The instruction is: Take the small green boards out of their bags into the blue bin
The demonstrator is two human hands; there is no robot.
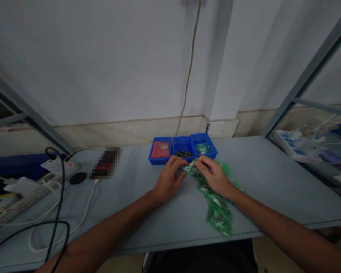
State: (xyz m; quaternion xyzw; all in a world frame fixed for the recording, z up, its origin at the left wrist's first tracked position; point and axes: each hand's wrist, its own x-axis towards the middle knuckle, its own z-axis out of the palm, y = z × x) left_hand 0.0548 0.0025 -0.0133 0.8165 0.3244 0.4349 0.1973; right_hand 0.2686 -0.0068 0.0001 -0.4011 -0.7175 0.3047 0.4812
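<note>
A crumpled strip of green, see-through plastic that looks like bubble wrap (220,218) lies on the table, with small metallic parts showing through it. My left hand (168,182) has its thumb and fingertips closed on the strip's upper left end. Close beside it, my right hand (213,175) pinches the same end between thumb and bent fingers. Beyond my hands stand three blue bins: the left bin (150,154) holds red packets (160,150), the middle bin (182,141) small black and silver parts (183,154), the right bin (213,151) a greenish clear packet (202,148).
On the left lie a phone (105,163) on a white cable (88,206), a round black disc (77,178), a power strip (25,197) and a looping black cable (63,182). Another power strip (292,146) sits at the right. Metal frame posts flank the table (272,170).
</note>
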